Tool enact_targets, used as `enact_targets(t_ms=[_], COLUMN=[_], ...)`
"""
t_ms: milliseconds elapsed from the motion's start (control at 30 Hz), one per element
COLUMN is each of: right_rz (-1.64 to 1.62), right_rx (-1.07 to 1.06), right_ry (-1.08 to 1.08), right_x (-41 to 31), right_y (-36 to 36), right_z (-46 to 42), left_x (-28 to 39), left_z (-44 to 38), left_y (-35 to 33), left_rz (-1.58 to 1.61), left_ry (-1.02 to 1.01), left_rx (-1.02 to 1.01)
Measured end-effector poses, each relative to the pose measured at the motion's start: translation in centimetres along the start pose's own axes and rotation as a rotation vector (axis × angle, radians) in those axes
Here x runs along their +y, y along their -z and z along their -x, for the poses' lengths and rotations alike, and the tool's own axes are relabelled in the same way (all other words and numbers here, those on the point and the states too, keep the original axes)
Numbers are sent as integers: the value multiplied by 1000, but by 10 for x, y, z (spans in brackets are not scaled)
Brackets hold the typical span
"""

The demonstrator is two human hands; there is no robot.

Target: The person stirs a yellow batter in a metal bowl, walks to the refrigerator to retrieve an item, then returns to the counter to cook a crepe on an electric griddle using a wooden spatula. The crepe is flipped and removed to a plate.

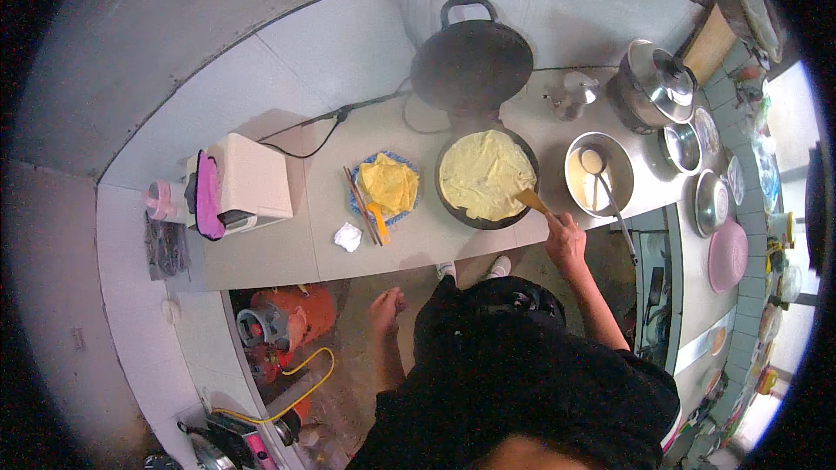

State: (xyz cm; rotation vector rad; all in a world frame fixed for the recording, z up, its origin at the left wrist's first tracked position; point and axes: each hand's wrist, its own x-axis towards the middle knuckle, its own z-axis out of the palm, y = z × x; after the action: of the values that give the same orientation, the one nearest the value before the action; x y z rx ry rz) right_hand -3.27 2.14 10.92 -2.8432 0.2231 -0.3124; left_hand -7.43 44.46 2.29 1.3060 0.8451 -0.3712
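My right hand (567, 240) grips a wooden spatula (532, 200), its blade at the right edge of a thin yellow pancake (486, 173). Wrinkled on top, the pancake covers most of a round black electric griddle (483, 224), whose lid (473, 65) is raised against the wall. My left hand (388, 307) hangs below the counter's front edge, fingers curled, with nothing visible in it. Left of the griddle, folded yellow pancakes (388, 181) lie on a blue-patterned plate (363, 168). Chopsticks (366, 209) and an orange-handled utensil (377, 222) rest across the plate's near left side.
Right of the griddle, a steel pot (627, 176) holds pale batter and a ladle (610, 192). Behind it stand a lidded pot (653, 88) and a steel kettle (571, 96). A crumpled white tissue (348, 237) and a cream-coloured appliance (255, 176) are leftward. Below sits an orange gas cylinder (307, 316).
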Motion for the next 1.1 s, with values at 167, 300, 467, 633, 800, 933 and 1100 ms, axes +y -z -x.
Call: enact_targets(t_ms=[167, 300, 467, 633, 800, 933, 1100], right_rz=[30, -102, -104, -118, -62, -49, -105], right_rx=[-77, -93, -173, -62, -75, -169, -65], right_ry=[-15, 120, 147, 99, 11, -37, -50], right_x=[-2, -28, -37, -30, -19, -28, -41], right_y=[-6, -6, -12, -4, -10, -3, 9], right_z=[11, 10, 22, 16, 18, 29, 25], left_x=[-32, -31, -15, -37, -15, -13, -5], left_z=[-20, -23, -19, -44, -39, -46, -47], left_y=[20, 17, 7, 36, 14, 15, 12], left_rz=[97, 131, -16, 112, -13, -4, -47], left_ry=[-137, -86, 12, 17, -3, -19, 13], left_rx=[-134, -150, 14, -139, -73, -110, -107])
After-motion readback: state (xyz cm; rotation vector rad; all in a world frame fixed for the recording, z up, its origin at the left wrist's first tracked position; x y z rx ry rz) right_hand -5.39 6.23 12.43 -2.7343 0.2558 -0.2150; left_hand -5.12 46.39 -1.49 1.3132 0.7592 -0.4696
